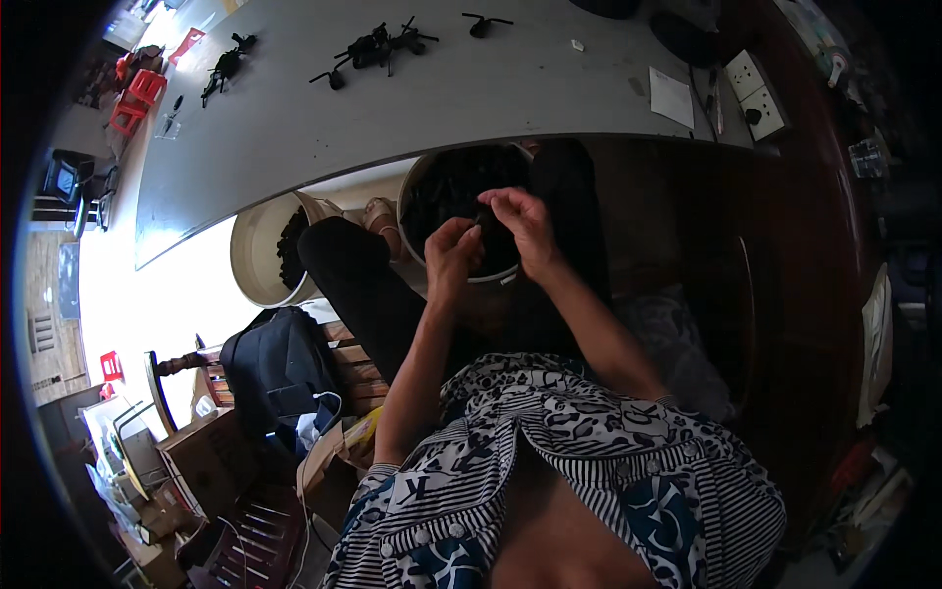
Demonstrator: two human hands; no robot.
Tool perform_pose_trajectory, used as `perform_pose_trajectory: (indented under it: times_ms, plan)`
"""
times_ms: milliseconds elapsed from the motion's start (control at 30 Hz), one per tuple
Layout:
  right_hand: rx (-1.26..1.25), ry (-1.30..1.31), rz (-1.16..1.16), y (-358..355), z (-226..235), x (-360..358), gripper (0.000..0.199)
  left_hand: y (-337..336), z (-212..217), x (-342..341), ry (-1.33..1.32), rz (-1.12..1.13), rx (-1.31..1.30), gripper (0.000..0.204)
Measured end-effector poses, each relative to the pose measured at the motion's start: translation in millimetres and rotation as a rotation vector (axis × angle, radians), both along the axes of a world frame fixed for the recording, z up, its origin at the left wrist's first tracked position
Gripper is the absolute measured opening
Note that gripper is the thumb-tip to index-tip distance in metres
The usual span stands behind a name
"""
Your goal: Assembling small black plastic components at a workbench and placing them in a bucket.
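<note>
My left hand (453, 253) and my right hand (525, 228) meet above a white bucket (413, 191) filled with small black parts. Both hands pinch one small black part (484, 217) between their fingertips. The bucket stands between my knees, under the edge of a grey table (392, 108). My legs in black trousers (363, 285) stretch out beneath the hands.
A second white bucket (257, 257) with black parts stands to the left. Black assembled pieces (378, 47) lie on the table top, with a white paper (671, 97) and wall-type sockets (756, 93) at the right. A dark bag (280, 368), cardboard boxes (196, 461) and a red crate (137, 98) sit at the left.
</note>
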State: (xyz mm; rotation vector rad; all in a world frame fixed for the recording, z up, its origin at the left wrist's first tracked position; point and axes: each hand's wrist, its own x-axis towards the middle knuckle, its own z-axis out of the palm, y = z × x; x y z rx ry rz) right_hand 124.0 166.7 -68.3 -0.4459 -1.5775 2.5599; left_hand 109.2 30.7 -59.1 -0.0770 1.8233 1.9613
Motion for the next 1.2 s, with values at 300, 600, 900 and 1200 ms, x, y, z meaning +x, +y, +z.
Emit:
perform_pose_trajectory:
  times_ms: [300,600,900,1200]
  plan:
    - [0.004,0.312,0.325,24,40,-4,0.024,-10,33,3,-0.019,-0.112,0.259,0.009]
    - [0.334,0.244,0.341,16,40,0,0.023,-3,47,5,0.103,-0.141,0.210,0.007]
    - [0.202,0.225,0.311,11,25,3,0.029,6,46,11,0.153,-0.071,0.072,0.005]
    - [0.063,0.214,0.347,12,34,5,0.024,3,48,4,0.125,-0.092,0.178,0.007]
